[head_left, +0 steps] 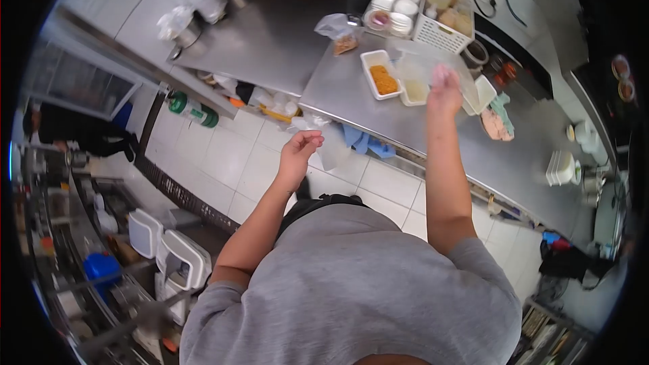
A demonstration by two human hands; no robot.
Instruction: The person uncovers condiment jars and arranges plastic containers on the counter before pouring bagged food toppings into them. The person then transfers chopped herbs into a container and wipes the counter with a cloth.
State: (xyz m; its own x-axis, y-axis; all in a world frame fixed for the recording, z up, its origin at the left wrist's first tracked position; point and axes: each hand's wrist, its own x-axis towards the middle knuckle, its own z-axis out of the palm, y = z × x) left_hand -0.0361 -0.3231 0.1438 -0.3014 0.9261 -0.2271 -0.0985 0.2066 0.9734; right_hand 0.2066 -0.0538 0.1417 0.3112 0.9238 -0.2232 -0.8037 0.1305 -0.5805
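Note:
My left hand (296, 157) is raised in front of my body, below the counter edge, its fingers pinched together. A translucent plastic bag (332, 152) shows just beside those fingertips; whether they grip it I cannot tell. Over the counter, my right hand (445, 91) is smeared by motion, and its fingers are not clear. It is at the near edge of a large clear plastic tray or lid (433, 57). To its left are a white container of orange crumbs (384, 81) and a container with pale contents (414, 90). A white container (484, 92) lies to its right.
Behind stand a white basket (439, 35), stacked white tubs (400, 10) and a small bag of food (345, 42). A pink and green cloth (497, 120) lies at right. A green gas cylinder (193, 109) is near the floor at left. Another person (81, 132) stands far left.

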